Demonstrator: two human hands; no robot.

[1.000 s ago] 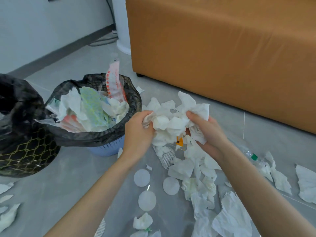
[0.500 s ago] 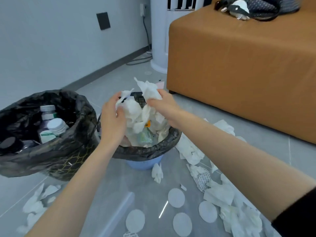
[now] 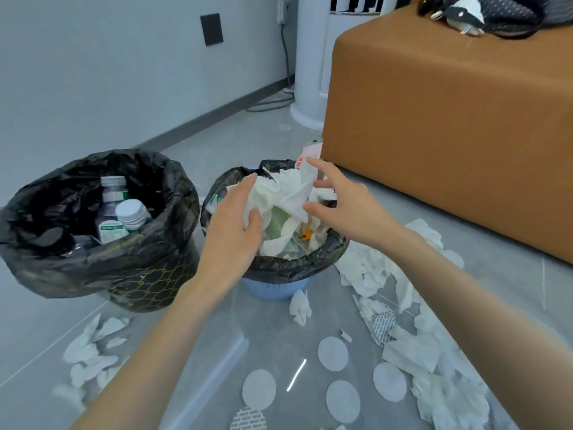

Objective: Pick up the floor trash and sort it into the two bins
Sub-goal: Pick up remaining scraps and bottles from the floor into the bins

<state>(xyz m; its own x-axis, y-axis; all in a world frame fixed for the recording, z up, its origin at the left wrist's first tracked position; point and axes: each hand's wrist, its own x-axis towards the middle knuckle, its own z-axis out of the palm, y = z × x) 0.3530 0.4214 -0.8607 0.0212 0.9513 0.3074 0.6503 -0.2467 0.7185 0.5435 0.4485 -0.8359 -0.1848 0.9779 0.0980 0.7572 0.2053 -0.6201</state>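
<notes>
Head cam, only view:
- L hand [image 3: 235, 231] over near-left rim of blue bin [image 3: 276, 288]: fingers straight-ish and relaxed, palm + thumb resting against the tissue wad [image 3: 279, 197], not curled round it
- R hand [image 3: 344, 206] over right side of same bin, fingers spread wide, gripping nothing; fingertips just beside the wad, can't tell if touching
- tissue wad sits in the blue bin (black liner), heaped above the rim on top of other paper and a small orange scrap [image 3: 306, 233]
- dark bin [image 3: 145, 283], gold hex pattern, black liner, just left of the blue one; holds bottles [image 3: 113, 197] w/ white caps
- floor [image 3: 173, 305]: loose tissues [image 3: 369, 268] piled right of the blue bin and running toward the cam, one crumpled piece [image 3: 300, 307] at its base, smaller bunch [image 3: 90, 349] bottom left, round pads [image 3: 332, 353] front centre
- orange couch [image 3: 449, 135] behind right, plush toy [image 3: 483, 13] on top; white tower unit [image 3: 313, 72] beside it by the wall
</notes>
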